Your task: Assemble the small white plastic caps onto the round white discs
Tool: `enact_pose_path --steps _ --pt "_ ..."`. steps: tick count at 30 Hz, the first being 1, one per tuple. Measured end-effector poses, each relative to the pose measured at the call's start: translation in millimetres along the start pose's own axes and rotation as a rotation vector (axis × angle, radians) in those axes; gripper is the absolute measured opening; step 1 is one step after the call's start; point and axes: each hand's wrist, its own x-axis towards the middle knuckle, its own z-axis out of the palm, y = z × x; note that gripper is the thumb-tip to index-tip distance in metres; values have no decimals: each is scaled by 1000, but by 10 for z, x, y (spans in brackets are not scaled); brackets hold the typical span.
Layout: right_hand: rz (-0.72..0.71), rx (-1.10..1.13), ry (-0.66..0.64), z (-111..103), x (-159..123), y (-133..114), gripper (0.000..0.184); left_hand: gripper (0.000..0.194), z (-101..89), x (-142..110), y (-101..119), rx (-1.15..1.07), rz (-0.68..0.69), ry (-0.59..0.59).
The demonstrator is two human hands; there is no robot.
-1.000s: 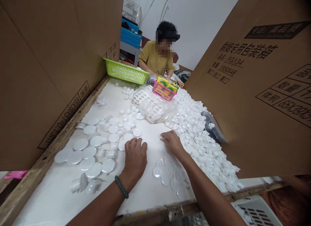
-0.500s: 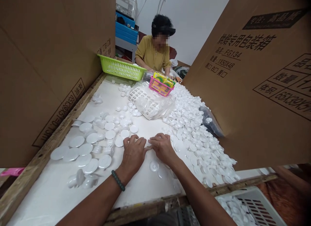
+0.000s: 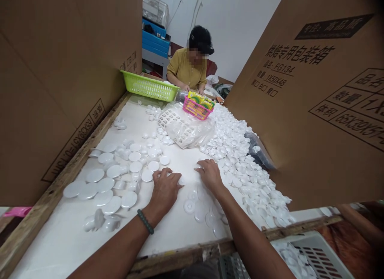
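My left hand [image 3: 164, 189] rests palm down on the white table top [image 3: 180, 231], fingers curled over a small white plastic piece that I cannot make out clearly. My right hand [image 3: 209, 174] lies just to its right, fingers bent down at the edge of a big heap of small white caps [image 3: 240, 163]. Clear round discs [image 3: 189, 206] lie between and under my forearms. Larger white round lids [image 3: 103, 187] are spread out to the left of my left hand.
Tall cardboard sheets stand on the left [image 3: 60, 71] and the right [image 3: 315, 103] of the table. A clear bag of parts [image 3: 183, 129], a pink basket [image 3: 196, 107] and a green basket [image 3: 148, 87] lie further back, where another person [image 3: 189, 67] sits. A white crate [image 3: 303, 255] stands below the front edge.
My hands met in the middle half a second ago; now they have drawn apart again, the right hand moving right toward the cap heap. The view shifted slightly.
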Motion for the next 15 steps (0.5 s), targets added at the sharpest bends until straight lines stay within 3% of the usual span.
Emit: enact_pose_path --steps 10,15 --pt "-52 251 -16 30 -238 -188 11 23 25 19 0 -11 -54 18" --pt "-198 289 -12 58 -321 -349 14 26 33 26 -15 -22 -65 26"
